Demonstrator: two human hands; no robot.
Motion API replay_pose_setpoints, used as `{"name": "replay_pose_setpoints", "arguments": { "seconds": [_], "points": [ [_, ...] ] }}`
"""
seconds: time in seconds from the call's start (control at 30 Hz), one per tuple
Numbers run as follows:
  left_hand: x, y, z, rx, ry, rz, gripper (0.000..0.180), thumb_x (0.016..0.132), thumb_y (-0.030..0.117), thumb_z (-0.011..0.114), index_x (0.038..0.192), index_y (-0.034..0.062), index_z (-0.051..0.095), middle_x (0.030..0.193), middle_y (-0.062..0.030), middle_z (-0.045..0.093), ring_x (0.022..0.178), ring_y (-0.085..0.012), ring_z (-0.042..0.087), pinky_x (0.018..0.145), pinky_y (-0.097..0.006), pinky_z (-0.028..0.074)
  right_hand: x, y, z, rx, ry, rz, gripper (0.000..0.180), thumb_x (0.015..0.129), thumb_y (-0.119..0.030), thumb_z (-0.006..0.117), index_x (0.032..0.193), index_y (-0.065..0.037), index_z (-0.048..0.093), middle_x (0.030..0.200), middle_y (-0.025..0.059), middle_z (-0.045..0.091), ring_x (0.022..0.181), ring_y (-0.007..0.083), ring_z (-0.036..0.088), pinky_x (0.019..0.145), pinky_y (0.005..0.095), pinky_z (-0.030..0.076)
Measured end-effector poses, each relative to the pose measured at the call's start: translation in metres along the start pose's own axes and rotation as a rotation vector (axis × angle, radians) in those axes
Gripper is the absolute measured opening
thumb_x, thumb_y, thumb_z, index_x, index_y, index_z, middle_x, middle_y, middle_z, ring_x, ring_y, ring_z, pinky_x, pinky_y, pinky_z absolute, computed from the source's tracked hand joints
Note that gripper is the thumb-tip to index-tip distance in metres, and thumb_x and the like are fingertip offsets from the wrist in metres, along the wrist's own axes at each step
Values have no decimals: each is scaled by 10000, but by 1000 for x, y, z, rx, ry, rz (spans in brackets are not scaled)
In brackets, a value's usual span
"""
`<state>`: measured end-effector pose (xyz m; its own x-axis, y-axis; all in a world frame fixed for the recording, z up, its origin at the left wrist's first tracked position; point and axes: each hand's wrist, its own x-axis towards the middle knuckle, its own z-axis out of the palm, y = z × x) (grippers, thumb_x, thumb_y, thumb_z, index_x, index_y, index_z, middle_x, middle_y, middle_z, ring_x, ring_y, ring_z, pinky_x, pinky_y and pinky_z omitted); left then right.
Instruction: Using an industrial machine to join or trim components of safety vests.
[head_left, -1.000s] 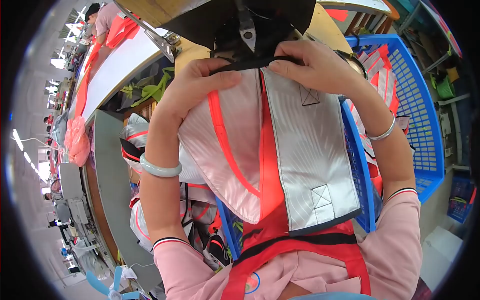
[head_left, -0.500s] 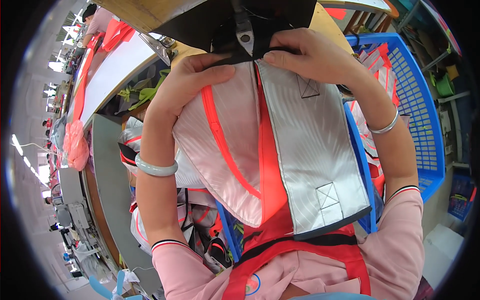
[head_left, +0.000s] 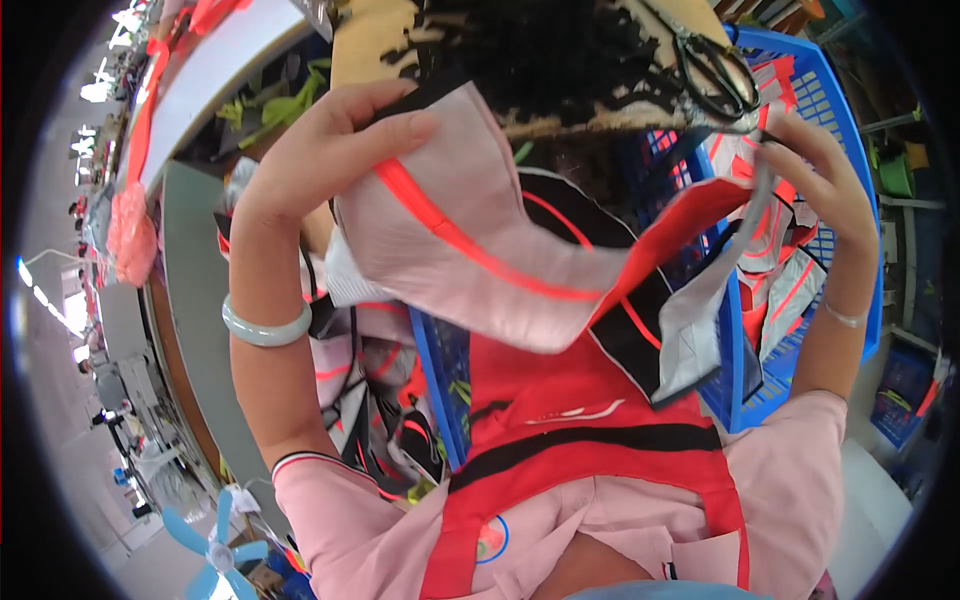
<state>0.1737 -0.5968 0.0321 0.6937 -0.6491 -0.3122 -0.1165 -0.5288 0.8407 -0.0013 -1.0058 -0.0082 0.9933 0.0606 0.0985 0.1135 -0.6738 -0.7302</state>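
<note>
A floppy sewn fabric piece [head_left: 470,240], silver-grey with neon red strips and a black inner side, hangs stretched between my hands. My left hand [head_left: 335,150] is closed on its upper left corner, thumb on top of the grey face. At the right, my right hand [head_left: 825,180] pinches the other end near a narrow grey edge. The middle sags in a curve, and the black underside with red lines shows below the fold. Beyond the fabric, black-handled scissors [head_left: 715,72] lie on the wooden worktop [head_left: 372,45] beside a heap of black scraps [head_left: 540,65].
To the right stands a blue plastic basket [head_left: 862,275] with grey and red fabric pieces [head_left: 785,270] in it. More such pieces [head_left: 375,345] are heaped at the lower left, beside a grey panel [head_left: 195,260]. A light blue fan [head_left: 220,550] is at the bottom left.
The fabric has come away from the dark metal fixture, which is out of view. My hands have spread apart, the right one moving right, and the flat piece now bends, baring worktop, scraps and scissors.
</note>
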Motion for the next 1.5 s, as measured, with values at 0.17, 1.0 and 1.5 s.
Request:
{"name": "replay_pose_setpoints", "arguments": {
  "seconds": [0.17, 1.0, 1.5],
  "points": [
    [16, 31, 64, 314, -134, 123, 552, 858, 320, 654, 1252, -49, 541, 1075, -101, 636, 1007, -149, 594, 880, -255, 450, -76, -44, -4, -409, 457, 270, 250, 877, -146, 624, 1061, 23, 630, 1028, 107, 671, 891, 181, 631, 810, 305, 478],
    [-73, 6, 137, 65, 568, 507, 190, 782, -13, 663, 967, 28, 667, 730, -74, 601, 624, -165, 573, 572, -278, 447, -1, -124, 88, -53, 112, -458, 236, 725, -171, 738, 865, -57, 585, 727, 70, 560, 643, 248, 556, 561, 344, 416],
    [10, 43, 31, 212, 136, 187, 329, 835, 303, 680, 918, -15, 668, 674, -23, 591, 646, -74, 507, 608, -261, 441, 79, -92, 79, 305, 43, -108, 323, 794, -249, 670, 932, 27, 572, 695, 61, 520, 671, 108, 473, 621, 280, 435]
  ]
}}
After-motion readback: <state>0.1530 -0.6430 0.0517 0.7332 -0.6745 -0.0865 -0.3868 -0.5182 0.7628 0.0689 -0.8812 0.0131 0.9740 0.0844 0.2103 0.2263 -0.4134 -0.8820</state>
